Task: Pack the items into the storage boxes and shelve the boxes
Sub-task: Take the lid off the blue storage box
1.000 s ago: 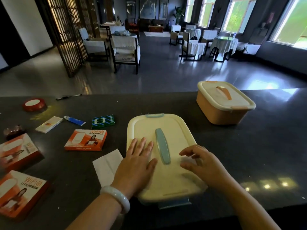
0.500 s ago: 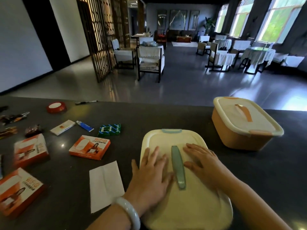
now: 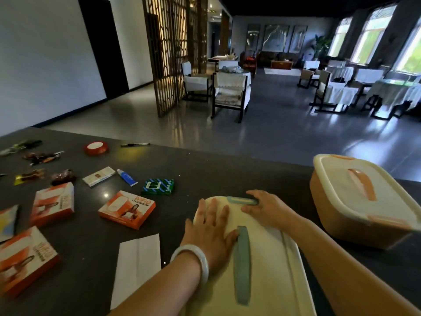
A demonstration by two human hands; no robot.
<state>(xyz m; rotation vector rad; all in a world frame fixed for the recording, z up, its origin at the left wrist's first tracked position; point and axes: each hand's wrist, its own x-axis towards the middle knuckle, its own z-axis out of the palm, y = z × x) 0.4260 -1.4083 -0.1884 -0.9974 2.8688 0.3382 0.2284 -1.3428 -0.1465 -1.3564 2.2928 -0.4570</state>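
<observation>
Cream box with teal handle sits at lower centre of frame on dark surface, lid on. Left hand lies flat on lid, fingers straight, released. Right hand at far edge of lid, fingers curled over teal latch, grasping it. Orange box, lidded, at right of frame, apart from cream box. Unpacked at left: WiFi cartons, green packet, tube, tape roll, white paper.
</observation>
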